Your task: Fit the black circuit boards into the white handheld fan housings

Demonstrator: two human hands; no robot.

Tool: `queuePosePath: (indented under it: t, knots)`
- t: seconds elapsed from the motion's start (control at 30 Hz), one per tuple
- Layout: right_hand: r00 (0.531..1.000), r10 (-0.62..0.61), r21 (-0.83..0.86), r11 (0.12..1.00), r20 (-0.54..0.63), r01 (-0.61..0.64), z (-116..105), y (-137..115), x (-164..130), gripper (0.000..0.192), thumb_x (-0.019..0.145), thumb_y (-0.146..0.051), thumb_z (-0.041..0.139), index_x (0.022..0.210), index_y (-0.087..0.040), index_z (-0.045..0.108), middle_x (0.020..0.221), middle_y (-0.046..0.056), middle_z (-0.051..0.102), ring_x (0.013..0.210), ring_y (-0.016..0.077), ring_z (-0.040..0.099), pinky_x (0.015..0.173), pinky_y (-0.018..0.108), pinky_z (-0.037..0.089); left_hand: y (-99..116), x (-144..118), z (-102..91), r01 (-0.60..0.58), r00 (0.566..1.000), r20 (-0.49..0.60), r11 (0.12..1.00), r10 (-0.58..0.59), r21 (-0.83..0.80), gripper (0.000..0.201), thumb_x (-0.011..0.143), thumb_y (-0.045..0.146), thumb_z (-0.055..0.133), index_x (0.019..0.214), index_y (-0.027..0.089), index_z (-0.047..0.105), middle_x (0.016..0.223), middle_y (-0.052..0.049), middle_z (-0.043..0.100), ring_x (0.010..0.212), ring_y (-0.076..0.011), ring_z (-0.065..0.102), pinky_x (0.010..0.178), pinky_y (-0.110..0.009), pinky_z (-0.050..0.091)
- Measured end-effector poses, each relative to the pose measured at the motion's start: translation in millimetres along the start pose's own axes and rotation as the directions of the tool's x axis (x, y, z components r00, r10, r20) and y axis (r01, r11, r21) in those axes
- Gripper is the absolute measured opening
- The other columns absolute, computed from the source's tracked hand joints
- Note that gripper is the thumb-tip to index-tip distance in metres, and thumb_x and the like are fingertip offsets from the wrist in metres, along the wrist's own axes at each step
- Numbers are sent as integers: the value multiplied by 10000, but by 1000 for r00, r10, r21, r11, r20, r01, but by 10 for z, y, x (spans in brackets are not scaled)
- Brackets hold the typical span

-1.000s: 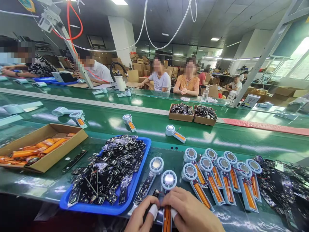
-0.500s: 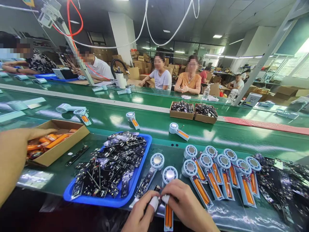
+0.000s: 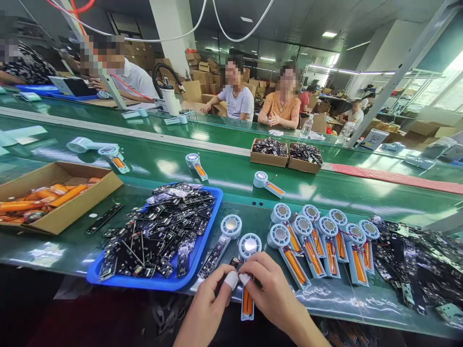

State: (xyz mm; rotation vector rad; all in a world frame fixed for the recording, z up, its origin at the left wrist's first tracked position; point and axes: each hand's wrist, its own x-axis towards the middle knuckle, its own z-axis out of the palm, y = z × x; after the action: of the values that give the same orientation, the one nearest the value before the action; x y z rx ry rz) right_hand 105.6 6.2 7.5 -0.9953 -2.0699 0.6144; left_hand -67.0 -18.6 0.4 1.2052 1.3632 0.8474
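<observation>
together, the left hand [image 3: 208, 308] and right hand [image 3: 269, 291] pinch a pale-blue fan half-shell with orange battery [image 3: 248, 289] at the green table's [image 3: 54, 255] near edge. seating continues, judging by grip; next likely calls for firm, even pressing.

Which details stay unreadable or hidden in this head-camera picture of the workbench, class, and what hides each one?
- Middle of the long white fan half-shell with orange battery: covered by the left hand and right hand.
- What the taped fingertips press: too small to tell.
- Black circuit boards in the blue plastic tray: piled up, markings too small.
- Brown cardboard box of orange batteries: cut off by the left edge.
</observation>
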Motion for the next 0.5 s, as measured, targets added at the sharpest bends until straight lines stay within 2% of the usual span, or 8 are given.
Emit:
queuePosePath:
  t: [0.07,0.13,0.23,0.3,0.4,0.5]
  knots:
    - [1000,-20,-34,999,-10,20,17,21,-11,272,898,-28,532,1034,-216,674,976,60,664,886,186,640,767,279,534,11,-9,32,-12,999,-30,1000,12,-3,464,861,643,528,925,198,642,557,77,422,518,-132,387,487,-244,337]
    - [998,-23,-62,998,-59,19,28,30,-7,260,917,-48,513,1032,-214,675,951,60,659,861,184,635,745,279,534,3,-30,75,-28,996,-87,999,26,-24,408,883,578,529,1012,208,641,616,56,523,518,-131,434,482,-239,361]
    - [993,-21,-135,991,-114,5,35,20,21,244,924,-61,495,991,-213,673,920,58,656,837,190,622,730,296,528,-29,-63,126,-72,981,-186,995,58,-67,424,908,491,511,1232,223,571,852,-9,694,542,-133,545,501,-245,449]
    - [992,-27,-184,983,-119,5,39,6,43,233,923,-65,494,963,-214,668,905,54,654,821,193,613,713,300,518,-55,-75,126,-97,972,-222,993,80,-67,438,924,441,493,1304,226,531,943,-38,741,576,-147,616,556,-263,522]
    - [992,-64,-261,965,-110,33,53,-15,58,225,934,-78,482,973,-210,660,900,57,645,801,195,600,692,301,503,-101,-74,70,-122,974,-191,992,124,24,377,934,390,490,1252,222,601,983,-62,781,647,-174,690,631,-278,589]
    - [990,-113,-372,925,-90,72,77,-49,52,216,947,-79,465,960,-195,647,879,65,631,770,205,572,678,314,485,-161,-67,6,-183,970,-133,970,204,158,362,947,341,485,1245,229,658,1126,-84,781,782,-203,756,695,-283,627]
